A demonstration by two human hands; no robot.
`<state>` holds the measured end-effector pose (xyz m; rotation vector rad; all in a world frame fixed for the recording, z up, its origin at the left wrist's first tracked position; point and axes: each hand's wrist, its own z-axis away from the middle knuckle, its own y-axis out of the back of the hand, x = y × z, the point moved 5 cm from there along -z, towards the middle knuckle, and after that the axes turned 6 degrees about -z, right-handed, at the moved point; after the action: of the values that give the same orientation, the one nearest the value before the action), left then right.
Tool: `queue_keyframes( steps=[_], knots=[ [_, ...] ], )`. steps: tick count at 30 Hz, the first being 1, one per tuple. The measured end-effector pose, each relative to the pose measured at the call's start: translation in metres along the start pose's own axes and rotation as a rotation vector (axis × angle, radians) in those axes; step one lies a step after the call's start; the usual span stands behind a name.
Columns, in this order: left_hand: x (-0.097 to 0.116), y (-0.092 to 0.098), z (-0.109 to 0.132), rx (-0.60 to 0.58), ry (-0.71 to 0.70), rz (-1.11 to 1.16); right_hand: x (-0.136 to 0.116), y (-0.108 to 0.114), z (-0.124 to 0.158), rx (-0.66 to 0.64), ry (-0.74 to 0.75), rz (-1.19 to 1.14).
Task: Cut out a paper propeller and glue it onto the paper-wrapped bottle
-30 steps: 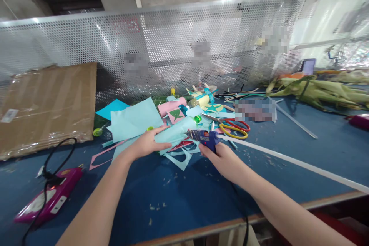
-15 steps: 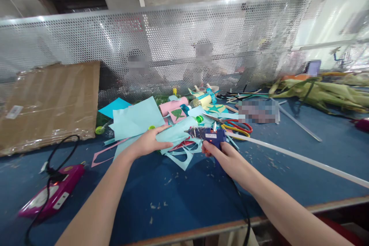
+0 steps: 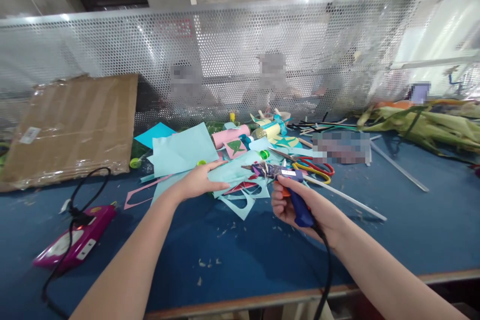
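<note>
My left hand (image 3: pixel 202 180) is closed round a bottle wrapped in light blue paper (image 3: pixel 236 170), with a green cap (image 3: pixel 264 154) at its far end. The bottle lies tilted above paper scraps. In my right hand (image 3: pixel 300 205) is a dark blue glue gun (image 3: pixel 302 205), gripped by its handle with my fingers near the orange trigger. Its nozzle points left and lies over or close to the wrapped bottle; whether they touch I cannot tell. A white glue stick (image 3: pixel 348 198) sticks out behind the gun.
Scissors (image 3: pixel 313 169) with red and yellow handles lie beyond the gun. A magenta power strip (image 3: pixel 77 240) with a black cord sits left. Cardboard (image 3: pixel 71 130) leans on the perforated metal screen (image 3: pixel 232 55). Corn husks (image 3: pixel 435 125) lie far right; light blue paper sheets (image 3: pixel 183 147) are behind my left hand.
My right hand has turned the glue gun, so its handle and cord show more. The glue stick behind it looks much shorter. My left hand keeps its hold; the whole view has shifted slightly.
</note>
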<state>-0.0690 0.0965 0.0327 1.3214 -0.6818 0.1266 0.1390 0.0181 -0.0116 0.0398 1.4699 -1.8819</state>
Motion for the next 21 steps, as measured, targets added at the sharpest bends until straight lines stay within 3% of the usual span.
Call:
queue_keyframes(
  steps=[6, 13, 21],
  knots=[
    [0.0, 0.0, 0.0, 0.028, -0.004, 0.019, -0.002, -0.002, 0.004, -0.003, 0.109, 0.218],
    [-0.004, 0.001, -0.001, 0.04, -0.002, -0.011, -0.009, 0.003, 0.009, 0.167, 0.325, 0.664],
    [0.0, 0.002, 0.002, 0.012, -0.01, -0.017, -0.016, 0.001, 0.013, 0.226, 0.532, 0.999]
  ],
)
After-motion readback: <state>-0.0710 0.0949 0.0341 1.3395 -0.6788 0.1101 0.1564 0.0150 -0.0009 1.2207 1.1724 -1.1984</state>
